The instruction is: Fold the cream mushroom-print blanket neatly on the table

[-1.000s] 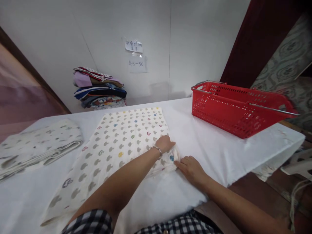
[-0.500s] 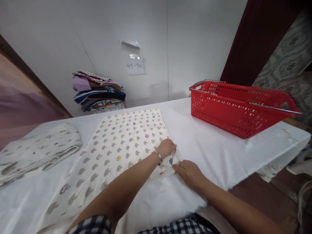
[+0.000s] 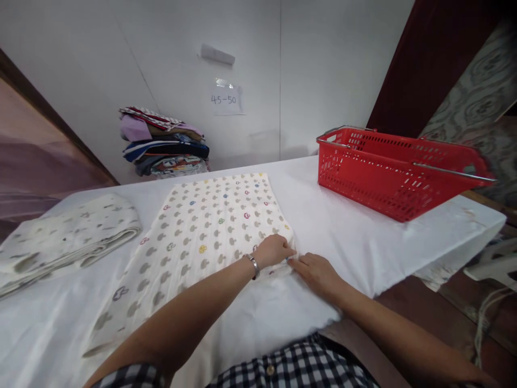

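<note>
A white cloth (image 3: 214, 229) printed with small mushrooms lies spread flat on a white-covered table (image 3: 343, 237). My left hand (image 3: 273, 251), with a metal bracelet at its wrist, pinches the cloth's near right corner. Close beside it, the fingertips of my right hand (image 3: 317, 274) are closed on the same corner's edge. The fabric is bunched a little between the two hands, and my fingers partly hide it.
At the left lies a folded printed cloth (image 3: 76, 226). A red plastic basket (image 3: 371, 180) with metal handles stands at the back right. Behind the table is a stack of folded fabrics (image 3: 165, 143), near a wall sign (image 3: 227, 99) reading 45-50.
My left hand has shifted slightly down and closer to my right hand, and its fingers now point right along the cloth's corner. The camera view has tilted a little.
</note>
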The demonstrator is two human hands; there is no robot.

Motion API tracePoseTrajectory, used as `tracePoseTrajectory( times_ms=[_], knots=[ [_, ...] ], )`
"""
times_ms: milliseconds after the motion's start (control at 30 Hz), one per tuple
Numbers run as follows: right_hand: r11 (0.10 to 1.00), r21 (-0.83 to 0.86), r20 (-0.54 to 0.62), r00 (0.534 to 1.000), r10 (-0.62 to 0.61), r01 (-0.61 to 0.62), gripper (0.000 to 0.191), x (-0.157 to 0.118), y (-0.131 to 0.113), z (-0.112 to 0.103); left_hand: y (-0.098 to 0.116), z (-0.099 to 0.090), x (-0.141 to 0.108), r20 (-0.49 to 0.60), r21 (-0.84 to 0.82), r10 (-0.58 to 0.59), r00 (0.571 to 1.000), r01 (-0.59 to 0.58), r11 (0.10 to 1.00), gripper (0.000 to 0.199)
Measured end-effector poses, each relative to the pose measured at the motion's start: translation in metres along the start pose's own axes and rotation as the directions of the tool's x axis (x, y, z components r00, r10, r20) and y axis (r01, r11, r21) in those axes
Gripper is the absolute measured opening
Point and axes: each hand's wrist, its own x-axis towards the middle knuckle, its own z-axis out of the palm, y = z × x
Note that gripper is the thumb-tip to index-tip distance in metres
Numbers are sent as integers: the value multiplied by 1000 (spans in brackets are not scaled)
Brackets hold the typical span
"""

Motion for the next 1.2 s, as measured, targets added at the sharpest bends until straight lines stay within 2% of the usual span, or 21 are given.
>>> tracePoseTrajectory(
  times_ms=[167,333,400,533,633,733,800,867,1000,1200],
  knots=[
    [1000,-22,3,1000,-17,17,25,-2,1,-1,6,3,0,-15,22,40,999,-40,999,11],
    [1000,-14,2,1000,-22,22,32,-4,4,4,7,1,-3,52,-53,51,997,-49,997,20],
    [1000,-3,23,1000,-11,11,28,-4,4,3,7,1,-3,17,-51,61,998,-60,997,20],
    [999,37,58,998,26,-28,26,-3,3,-2,3,1,-7,-144,-58,118,983,-127,990,17],
    [989,134,81,996,48,-58,31,-5,6,-4,-5,2,-20,-125,-63,141,982,-150,987,20],
    [928,355,80,993,91,-114,36,-6,14,-5,-14,7,-33,-75,-13,194,978,-196,981,17],
    [845,504,56,984,172,-176,35,-4,21,-5,-18,13,-37,-85,26,224,971,-223,975,15],
    [787,578,23,969,247,-214,31,2,28,-6,-20,19,-38,-108,65,239,965,-233,970,15],
    [767,587,7,949,314,-258,26,16,35,-8,-19,27,-38,-129,143,280,951,-262,955,17],
    [708,568,125,894,430,-420,25,30,30,-4,-15,26,-43,-129,153,285,950,-265,952,16]
  ],
)
